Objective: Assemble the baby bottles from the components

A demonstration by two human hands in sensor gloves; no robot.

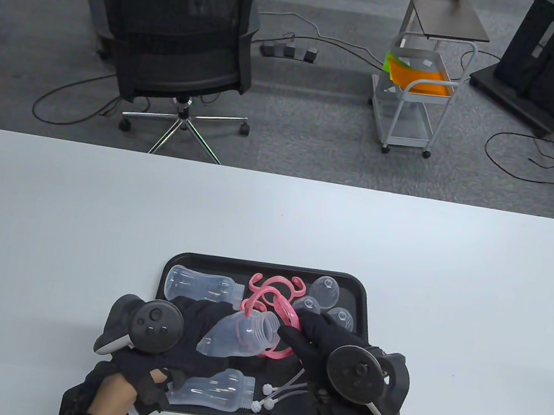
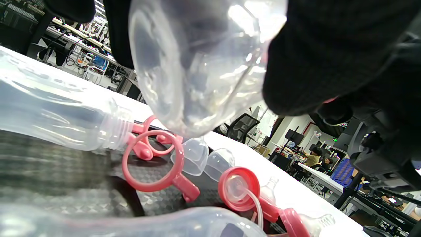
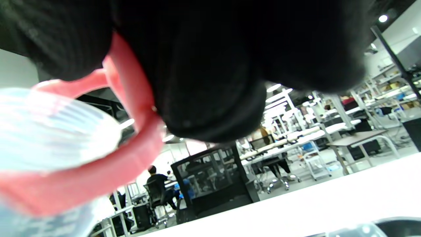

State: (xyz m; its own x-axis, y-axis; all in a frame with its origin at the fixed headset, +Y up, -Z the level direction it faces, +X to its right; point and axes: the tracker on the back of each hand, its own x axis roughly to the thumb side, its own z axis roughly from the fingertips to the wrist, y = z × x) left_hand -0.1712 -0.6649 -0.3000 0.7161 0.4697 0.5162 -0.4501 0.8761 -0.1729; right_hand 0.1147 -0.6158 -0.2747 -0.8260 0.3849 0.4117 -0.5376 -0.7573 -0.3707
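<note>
My left hand (image 1: 196, 318) holds a clear bottle body (image 1: 241, 336) above the black tray (image 1: 267, 269), its threaded neck pointing right. The bottle fills the top of the left wrist view (image 2: 197, 65). My right hand (image 1: 316, 340) grips a pink handle ring (image 1: 280, 351) at the bottle's neck; in the right wrist view the ring (image 3: 131, 98) sits around the bottle's neck (image 3: 49, 131). Two more clear bottles (image 1: 204, 285) (image 1: 219, 390) lie in the tray. More pink handle rings (image 1: 271, 290), clear caps (image 1: 327, 289) and straws with weights (image 1: 279, 391) lie there too.
The white table (image 1: 97, 216) surrounds the tray on all sides. In the left wrist view, pink collars with nipples (image 2: 238, 187) and a loose pink ring (image 2: 154, 161) lie on the tray. An office chair (image 1: 176, 49) and a cart (image 1: 416, 93) stand beyond the far edge.
</note>
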